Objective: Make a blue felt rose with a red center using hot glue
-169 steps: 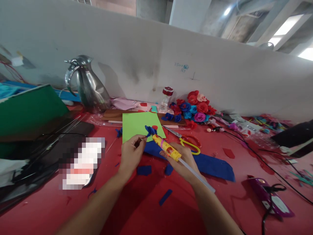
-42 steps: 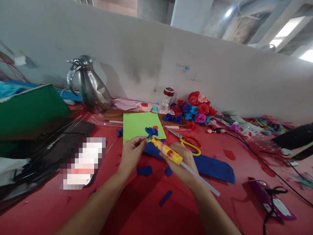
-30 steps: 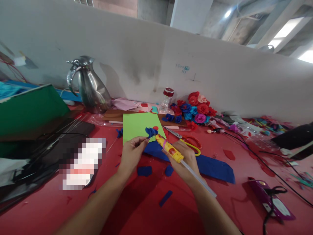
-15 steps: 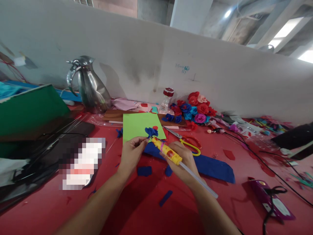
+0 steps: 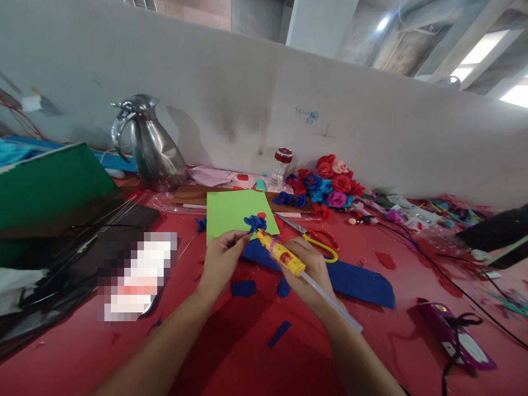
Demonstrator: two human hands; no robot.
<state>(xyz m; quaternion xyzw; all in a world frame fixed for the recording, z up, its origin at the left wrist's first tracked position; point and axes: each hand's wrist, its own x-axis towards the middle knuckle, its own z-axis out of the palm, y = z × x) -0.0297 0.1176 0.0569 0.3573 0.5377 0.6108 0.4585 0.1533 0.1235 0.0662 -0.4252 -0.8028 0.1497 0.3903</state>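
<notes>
My left hand is closed, thumb and fingertips pinching the underside of a blue paper flower. In my right hand is a yellow glue gun, a long clear glue stick jutting from its back end. The gun's nozzle meets the flower's base, close to my left fingertips; whether it touches cannot be made out. Behind the flower lies a light green sheet. A blue paper strip runs beneath my right hand, and a blue paper piece lies between my forearms.
Scissors with red and yellow handles lie just beyond my right hand. Finished paper flowers are heaped by the wall, beside a glass jar. A steel jug stands back left. Right holds a purple device with a black cable.
The glue gun has tipped very slightly, its glue stick's end shifting a little left. Otherwise both hands and the flower keep almost the same place.
</notes>
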